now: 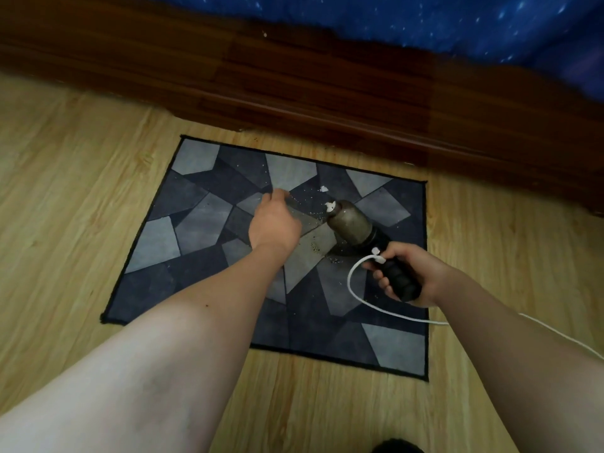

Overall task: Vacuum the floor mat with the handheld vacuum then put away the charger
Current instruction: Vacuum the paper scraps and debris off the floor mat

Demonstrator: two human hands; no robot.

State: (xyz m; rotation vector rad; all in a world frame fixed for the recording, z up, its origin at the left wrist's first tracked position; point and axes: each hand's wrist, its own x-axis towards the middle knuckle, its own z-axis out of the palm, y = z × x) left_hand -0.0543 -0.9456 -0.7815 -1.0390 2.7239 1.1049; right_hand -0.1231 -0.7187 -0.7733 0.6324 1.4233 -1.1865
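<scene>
Vacuuming is under way: the right hand (pixel 408 277), fingers curled round the handle, holds the handheld vacuum (pixel 351 223) nozzle-down on the crumb-strewn floor mat (pixel 196 273). The charger cable (pixel 349 279) is plugged in, not yet stowed. The left hand (pixel 274 223) reaches over the mat, its fingers hidden.

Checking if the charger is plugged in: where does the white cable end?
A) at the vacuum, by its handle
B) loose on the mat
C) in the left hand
A: the white cable loops up to a white plug on the handheld vacuum, just above the handle that the right hand grips.
</scene>
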